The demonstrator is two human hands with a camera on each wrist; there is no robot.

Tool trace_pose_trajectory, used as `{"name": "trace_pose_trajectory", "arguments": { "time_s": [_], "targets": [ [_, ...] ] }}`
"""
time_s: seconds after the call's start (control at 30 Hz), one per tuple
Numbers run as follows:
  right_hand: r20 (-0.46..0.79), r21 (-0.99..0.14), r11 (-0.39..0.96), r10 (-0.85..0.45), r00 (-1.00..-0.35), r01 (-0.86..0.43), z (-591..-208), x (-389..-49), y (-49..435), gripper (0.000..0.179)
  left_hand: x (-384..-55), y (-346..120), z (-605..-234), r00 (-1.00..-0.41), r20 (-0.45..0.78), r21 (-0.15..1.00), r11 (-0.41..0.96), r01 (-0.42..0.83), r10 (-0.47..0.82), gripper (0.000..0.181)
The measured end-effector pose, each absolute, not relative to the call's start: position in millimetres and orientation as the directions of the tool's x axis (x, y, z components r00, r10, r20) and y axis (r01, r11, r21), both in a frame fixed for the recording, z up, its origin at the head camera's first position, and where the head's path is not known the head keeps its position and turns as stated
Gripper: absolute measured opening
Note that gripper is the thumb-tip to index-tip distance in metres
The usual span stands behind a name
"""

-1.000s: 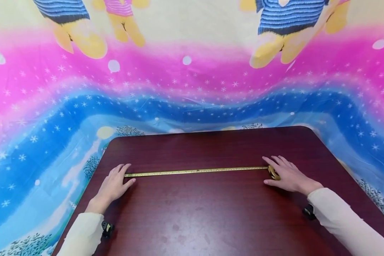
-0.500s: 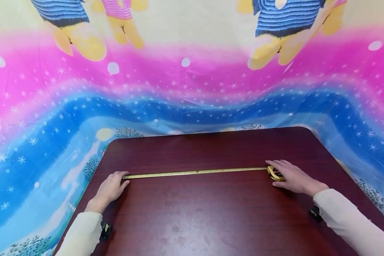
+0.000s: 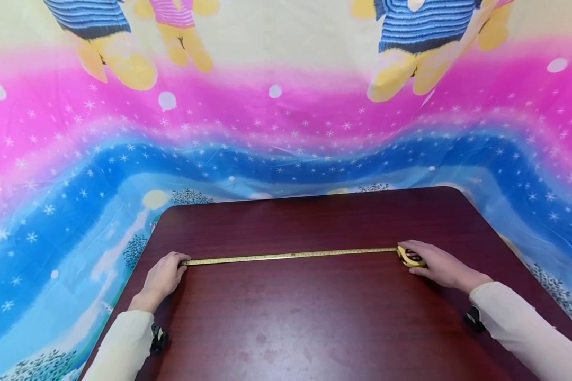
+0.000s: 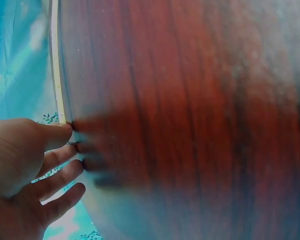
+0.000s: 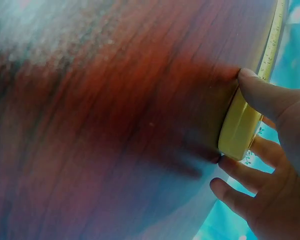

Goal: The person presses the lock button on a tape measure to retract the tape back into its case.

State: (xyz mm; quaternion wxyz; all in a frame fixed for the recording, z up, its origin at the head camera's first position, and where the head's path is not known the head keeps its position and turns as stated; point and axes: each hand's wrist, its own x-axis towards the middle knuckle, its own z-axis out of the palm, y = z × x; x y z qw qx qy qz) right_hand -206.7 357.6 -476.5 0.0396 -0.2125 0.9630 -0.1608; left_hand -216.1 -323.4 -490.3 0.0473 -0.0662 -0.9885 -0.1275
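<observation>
A yellow tape measure [image 3: 411,257] lies on the dark red-brown table, its blade [image 3: 291,255] drawn out straight to the left. My right hand [image 3: 443,267] grips the case from its right side; in the right wrist view, the thumb and fingers straddle the yellow case [image 5: 236,131]. At the far end of the blade, my left hand [image 3: 163,278] pinches the tip. The left wrist view shows the blade [image 4: 56,65] running up to the left thumb, with the other fingers spread below. The end hook is mostly hidden by the fingers.
The wooden table [image 3: 286,317] has rounded far corners. A pink and blue patterned cloth [image 3: 276,121] hangs behind it and along both sides. A small black device [image 3: 159,338] sits at the left wrist, another black device [image 3: 474,320] at the right.
My left hand has closed from spread fingers to a pinch on the blade's end. The right hand has shifted slightly right and taken hold of the case, which now shows more of its side.
</observation>
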Motion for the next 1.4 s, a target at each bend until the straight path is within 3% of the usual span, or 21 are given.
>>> {"name": "trace_pose_trajectory", "arguments": {
  "time_s": [0.23,0.53,0.77,1.0,1.4],
  "targets": [
    [0.008,-0.337,0.849,-0.429,-0.903,-0.406,-476.6,-207.2,358.2,0.062,-217.1,-325.9,-491.8,-0.986,0.136,0.260,0.957,0.128,0.095,0.005],
    [0.065,-0.416,0.802,-0.443,-0.894,-0.428,-466.8,-205.6,360.2,0.063,-217.9,-333.3,-487.9,-0.992,0.108,0.385,0.917,0.104,0.067,0.006],
    [0.217,-0.307,0.786,-0.491,-0.844,-0.536,-464.5,-204.3,361.2,0.049,-223.2,-334.7,-483.5,-0.992,0.116,0.527,0.843,0.109,0.056,0.007],
    [0.264,-0.265,0.799,-0.478,-0.838,-0.539,-463.2,-204.9,366.0,0.037,-225.8,-333.7,-478.7,-0.994,0.095,0.665,0.740,0.102,0.051,0.012],
    [0.310,-0.237,0.789,-0.491,-0.814,-0.567,-462.1,-207.0,370.0,0.040,-224.6,-329.6,-469.5,-0.994,0.087,0.723,0.681,0.113,0.072,0.016]
  ]
}}
